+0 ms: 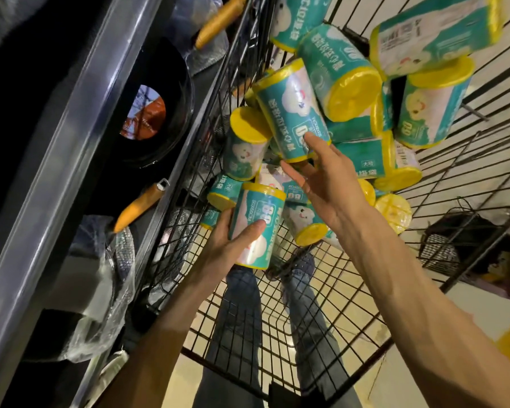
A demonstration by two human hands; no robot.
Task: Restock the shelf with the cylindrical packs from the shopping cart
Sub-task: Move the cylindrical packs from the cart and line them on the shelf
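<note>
Left hand grips one teal-and-yellow pack, upright, near side of the wire cart. Right hand pinches a second pack atop the far pile. Shelf left of cart.

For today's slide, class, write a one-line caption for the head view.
Left hand holds one teal-and-yellow cylindrical pack; right hand takes another from the black wire cart.
</note>
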